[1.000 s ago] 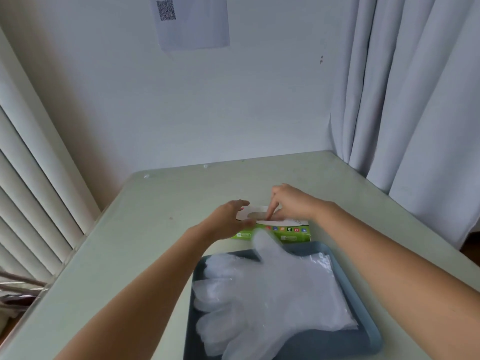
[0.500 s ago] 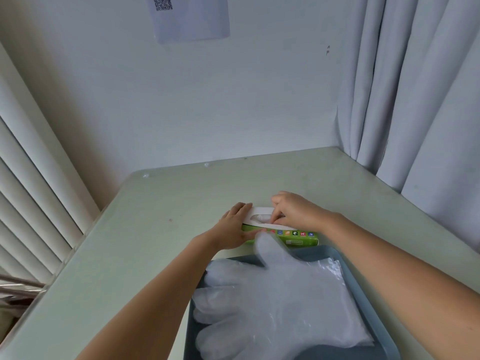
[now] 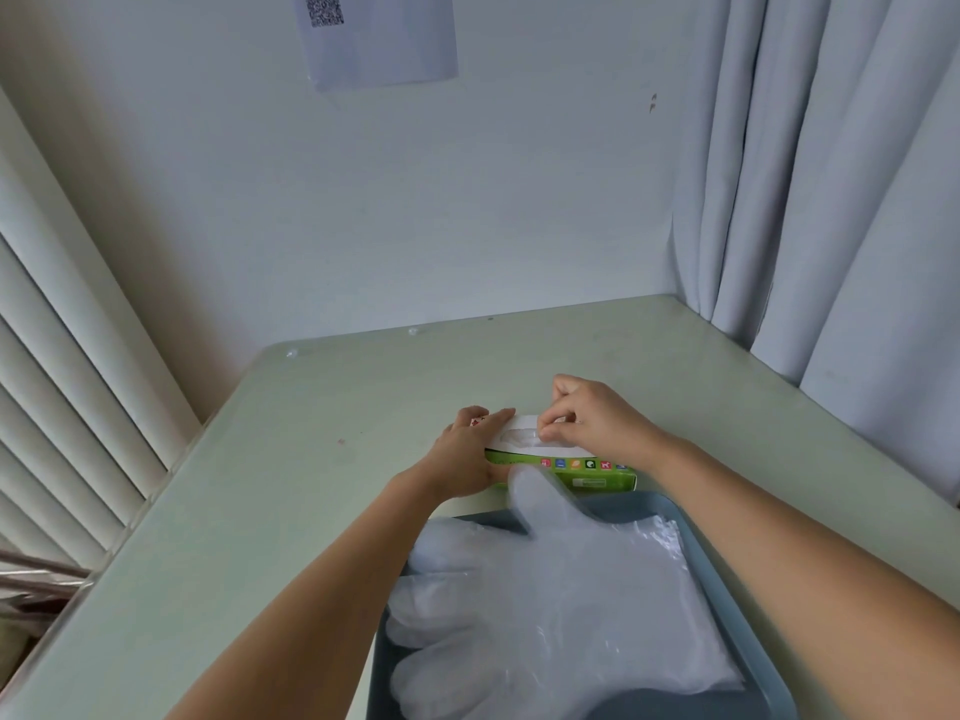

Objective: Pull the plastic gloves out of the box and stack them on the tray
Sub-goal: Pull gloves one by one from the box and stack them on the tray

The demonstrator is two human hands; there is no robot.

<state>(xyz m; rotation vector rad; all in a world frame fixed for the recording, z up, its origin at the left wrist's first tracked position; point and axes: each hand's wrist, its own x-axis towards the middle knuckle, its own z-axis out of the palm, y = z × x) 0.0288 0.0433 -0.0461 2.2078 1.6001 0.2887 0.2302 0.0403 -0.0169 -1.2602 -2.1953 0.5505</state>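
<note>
A green and white glove box point(image 3: 587, 472) lies on the table just beyond the grey-blue tray point(image 3: 727, 558). My left hand point(image 3: 467, 454) holds the box's left end, fingers over its top and thumb on its front. My right hand point(image 3: 592, 423) reaches over the slot in the top, its fingertips pinching the clear glove point(image 3: 519, 436) that shows in the opening. A stack of clear plastic gloves point(image 3: 545, 615) lies flat in the tray, one thumb sticking out over the far rim toward the box.
The pale green table point(image 3: 291, 491) stands in a corner. White blinds point(image 3: 62, 407) run along its left edge, a wall closes the back, and grey curtains point(image 3: 841, 210) hang at the right. A paper sheet with a code point(image 3: 379, 33) is stuck on the wall.
My left hand has closed onto the left end of the box. My right fingertips have gone down into the slot and taken hold of the glove there.
</note>
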